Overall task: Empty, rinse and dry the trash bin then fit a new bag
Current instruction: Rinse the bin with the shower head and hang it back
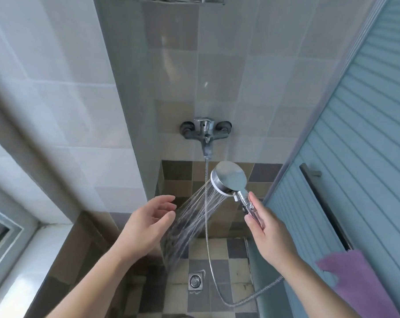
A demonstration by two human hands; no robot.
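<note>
My right hand (266, 228) grips the handle of a chrome hand shower (229, 177). Its round head points left and down, and water sprays (190, 221) from it toward the floor. My left hand (152, 218) hangs in the air just left of the spray, fingers relaxed and spread, holding nothing. The metal hose (208, 249) runs from the wall tap down in a loop and back up to the handle. No trash bin shows in this view.
A chrome mixer tap (205, 130) is fixed to the tiled wall ahead. A floor drain (195, 281) sits in the checkered tile floor below. A blue slatted door (366, 157) with a handle bar stands on the right, with a purple cloth (350, 274) hanging there.
</note>
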